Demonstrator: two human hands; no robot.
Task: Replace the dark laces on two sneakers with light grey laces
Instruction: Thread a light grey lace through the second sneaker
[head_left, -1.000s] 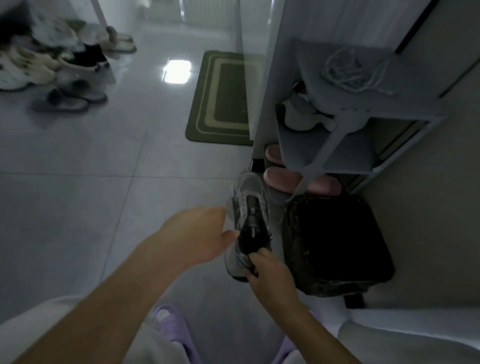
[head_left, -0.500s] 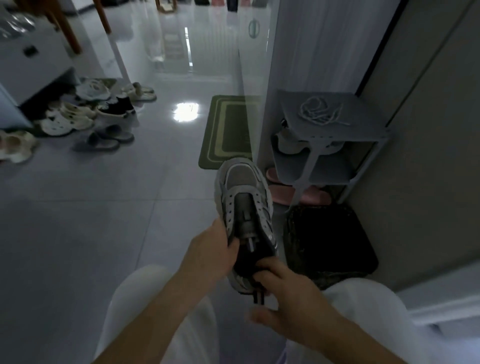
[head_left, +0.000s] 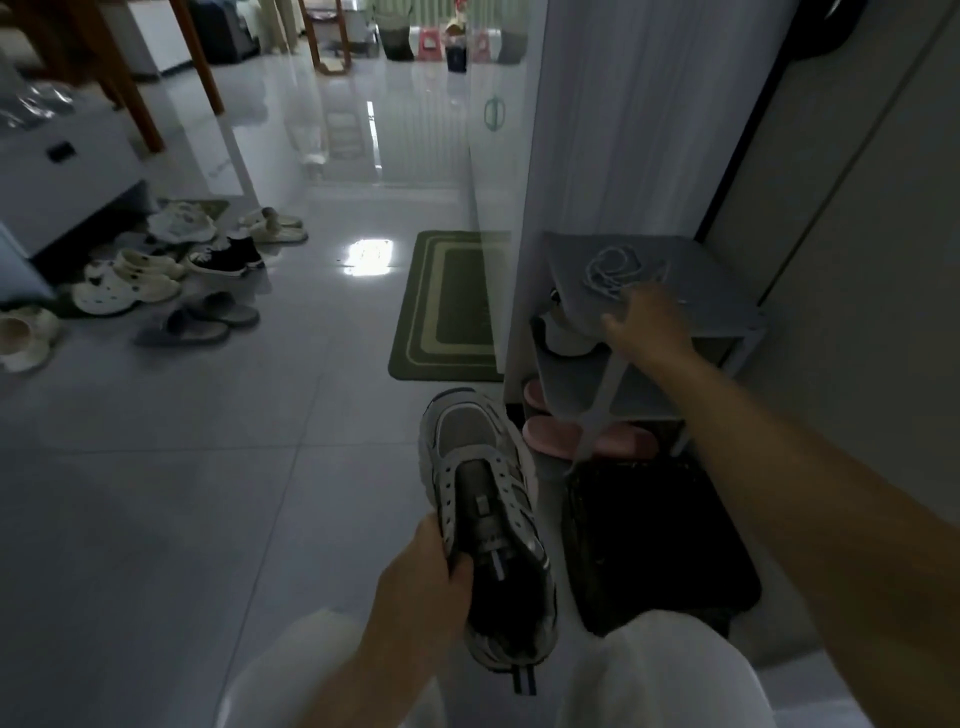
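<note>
A grey sneaker (head_left: 480, 488) with empty eyelets and a dark tongue hangs above the floor in front of my knees, toe pointing away. My left hand (head_left: 426, 577) grips it at the left side of the collar, thumb inside the opening. A loose coil of light grey laces (head_left: 615, 270) lies on the top shelf of a grey shoe rack (head_left: 722, 296). My right hand (head_left: 644, 325) reaches over that shelf, its fingers stretched to the near edge of the coil. No dark laces or second sneaker can be made out.
Pink slippers (head_left: 550, 436) sit at the rack's bottom and a white shoe (head_left: 563, 332) on its middle shelf. A black bag (head_left: 654, 535) stands on the floor right of the sneaker. A green mat (head_left: 452, 306) lies ahead; several shoes (head_left: 156, 280) are piled at the left.
My right hand let go of the sneaker's heel and moved up to the rack's top shelf by the laces. My left hand now holds the sneaker alone.
</note>
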